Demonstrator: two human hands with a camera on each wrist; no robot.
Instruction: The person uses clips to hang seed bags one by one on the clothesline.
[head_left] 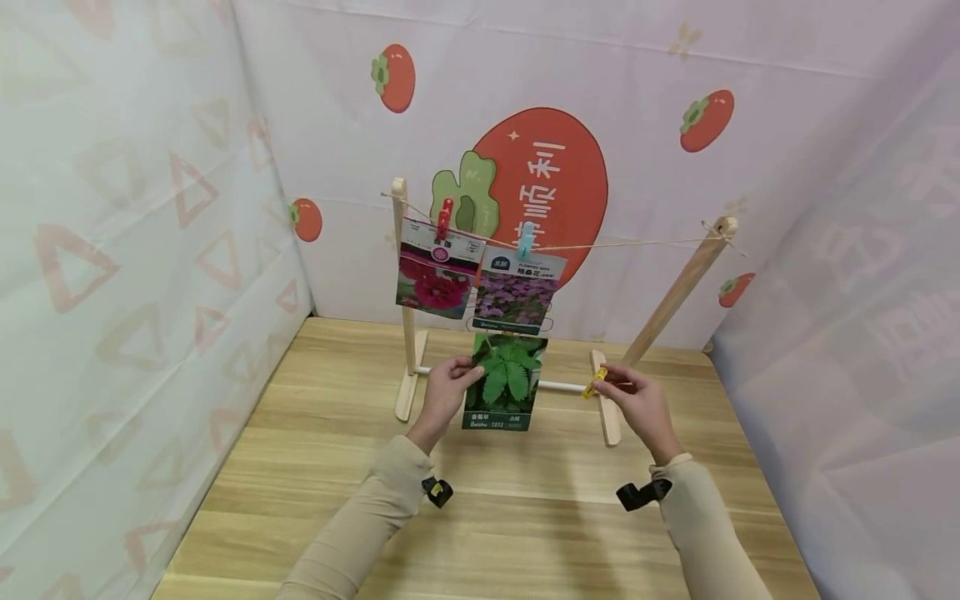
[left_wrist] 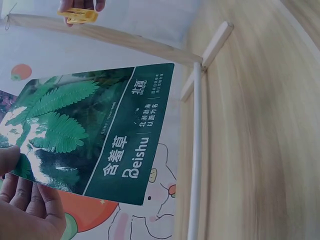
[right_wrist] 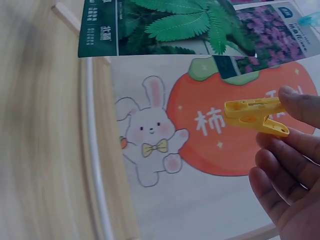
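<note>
My left hand (head_left: 447, 393) pinches the left edge of a green seed packet (head_left: 504, 383) with a leafy picture, below the string. In the left wrist view the thumb lies on the packet's front, with fingers behind it. My right hand (head_left: 637, 406) holds a yellow clothespin (right_wrist: 255, 114) between thumb and fingers, to the right of the packet. On the string (head_left: 630, 243) a red clothespin (head_left: 445, 218) holds a packet with a deep pink flower (head_left: 438, 287). Beside it a light blue clothespin (head_left: 527, 240) holds a packet with purple flowers (head_left: 517, 293).
The string runs between a left wooden post (head_left: 401, 250) and a leaning right wooden post (head_left: 678, 287). A white rod (head_left: 558, 386) joins their feet low down on the wooden table (head_left: 510, 517). Printed cloth walls (head_left: 615, 50) surround the table.
</note>
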